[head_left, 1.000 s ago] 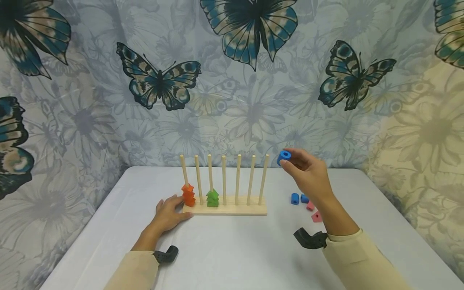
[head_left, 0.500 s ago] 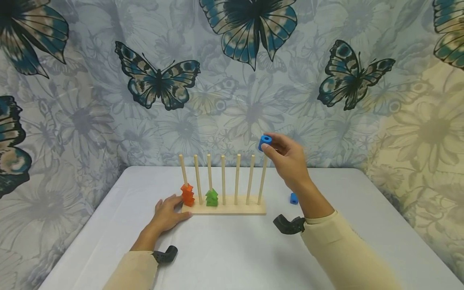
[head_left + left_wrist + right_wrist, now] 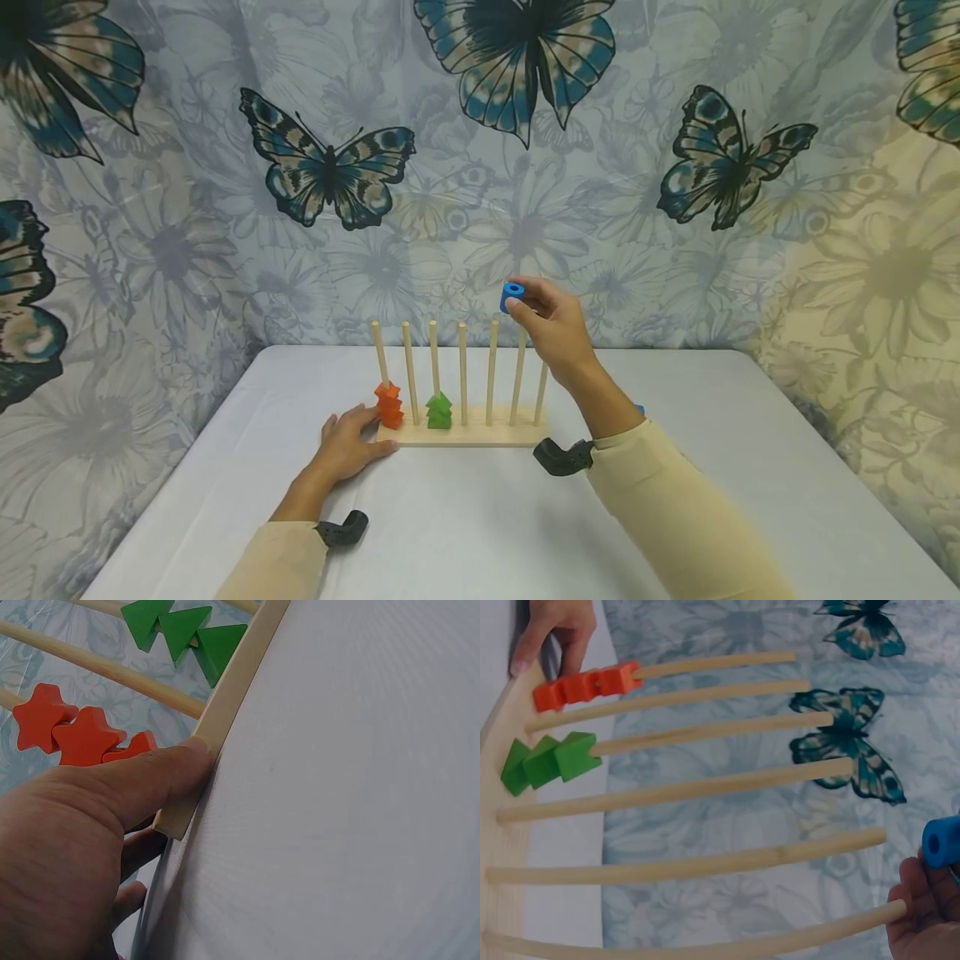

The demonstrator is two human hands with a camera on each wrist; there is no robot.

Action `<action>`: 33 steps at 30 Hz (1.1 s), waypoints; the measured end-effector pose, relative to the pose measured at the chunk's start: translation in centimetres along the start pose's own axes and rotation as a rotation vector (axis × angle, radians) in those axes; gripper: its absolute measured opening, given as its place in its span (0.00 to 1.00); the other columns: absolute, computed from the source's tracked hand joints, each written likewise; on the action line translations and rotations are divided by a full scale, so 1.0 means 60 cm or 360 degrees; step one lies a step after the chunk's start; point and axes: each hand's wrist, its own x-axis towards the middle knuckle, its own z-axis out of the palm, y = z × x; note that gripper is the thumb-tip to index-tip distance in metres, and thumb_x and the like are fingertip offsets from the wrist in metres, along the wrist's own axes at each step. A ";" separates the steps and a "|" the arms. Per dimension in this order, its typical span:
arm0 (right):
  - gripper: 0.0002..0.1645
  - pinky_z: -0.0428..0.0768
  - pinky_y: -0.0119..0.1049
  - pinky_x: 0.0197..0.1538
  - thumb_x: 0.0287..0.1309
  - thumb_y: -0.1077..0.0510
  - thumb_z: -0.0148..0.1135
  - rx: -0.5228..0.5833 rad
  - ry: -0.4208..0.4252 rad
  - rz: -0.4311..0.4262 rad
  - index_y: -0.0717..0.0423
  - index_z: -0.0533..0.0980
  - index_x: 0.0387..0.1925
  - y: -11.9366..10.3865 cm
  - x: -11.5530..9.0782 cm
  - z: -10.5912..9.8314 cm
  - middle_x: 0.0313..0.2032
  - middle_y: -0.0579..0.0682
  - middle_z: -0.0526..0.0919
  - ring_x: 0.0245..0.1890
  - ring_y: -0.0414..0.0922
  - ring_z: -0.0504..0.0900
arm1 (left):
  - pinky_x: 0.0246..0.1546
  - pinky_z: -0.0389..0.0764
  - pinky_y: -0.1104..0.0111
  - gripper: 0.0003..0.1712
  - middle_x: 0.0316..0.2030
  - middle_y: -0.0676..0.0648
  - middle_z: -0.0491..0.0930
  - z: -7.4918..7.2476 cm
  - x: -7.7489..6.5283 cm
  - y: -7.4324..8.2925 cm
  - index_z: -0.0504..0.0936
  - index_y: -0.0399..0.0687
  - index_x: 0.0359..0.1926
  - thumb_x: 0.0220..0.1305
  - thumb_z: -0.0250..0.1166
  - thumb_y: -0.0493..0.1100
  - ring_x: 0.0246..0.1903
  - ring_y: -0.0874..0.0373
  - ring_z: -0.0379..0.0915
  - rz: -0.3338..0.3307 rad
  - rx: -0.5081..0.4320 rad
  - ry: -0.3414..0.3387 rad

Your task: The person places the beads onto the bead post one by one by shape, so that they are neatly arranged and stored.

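My right hand (image 3: 558, 333) pinches a blue cylinder bead (image 3: 506, 297) with a hole through it, raised just above the tip of the fifth peg (image 3: 492, 375) from the left. In the right wrist view the bead (image 3: 943, 844) is close to the peg ends, its hole facing them. My left hand (image 3: 347, 442) grips the left end of the wooden peg board (image 3: 480, 438), thumb on the front edge and fingers behind. Orange star beads (image 3: 88, 735) are stacked on the leftmost peg. Green triangle beads (image 3: 184, 634) sit on the third peg; the other pegs are bare.
Another blue bead (image 3: 640, 409) peeks out behind my right forearm on the white table (image 3: 450, 517). The seven upright pegs stand in a row under my right hand. Behind the table hangs a butterfly-patterned cloth (image 3: 517, 208).
My right hand has carried the blue bead up and to the left, from right of the board to above the fifth peg. The forearm now covers the pink beads. My left hand stays put.
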 end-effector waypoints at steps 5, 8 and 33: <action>0.21 0.76 0.38 0.54 0.65 0.64 0.59 -0.0019 -0.0021 0.0002 0.68 0.72 0.57 0.017 0.004 0.010 0.45 0.57 0.79 0.46 0.48 0.79 | 0.66 0.33 0.43 0.41 0.62 0.37 0.70 0.001 0.000 -0.001 0.73 0.38 0.63 0.51 0.74 0.52 0.67 0.39 0.54 0.0010 0.0002 0.0004; 0.20 0.76 0.39 0.55 0.65 0.64 0.59 -0.0025 -0.0027 0.0023 0.67 0.73 0.57 0.023 0.002 0.014 0.45 0.57 0.80 0.46 0.48 0.79 | 0.66 0.33 0.43 0.41 0.62 0.37 0.70 0.002 0.000 -0.001 0.73 0.38 0.63 0.51 0.74 0.52 0.67 0.39 0.54 0.0014 0.0005 0.0004; 0.19 0.78 0.40 0.51 0.62 0.59 0.64 -0.0044 -0.0075 0.0149 0.64 0.75 0.53 0.064 -0.024 0.029 0.42 0.56 0.80 0.45 0.50 0.79 | 0.66 0.33 0.43 0.41 0.61 0.37 0.71 -0.001 -0.001 0.004 0.73 0.37 0.63 0.51 0.74 0.51 0.67 0.39 0.54 0.0007 -0.0012 0.0013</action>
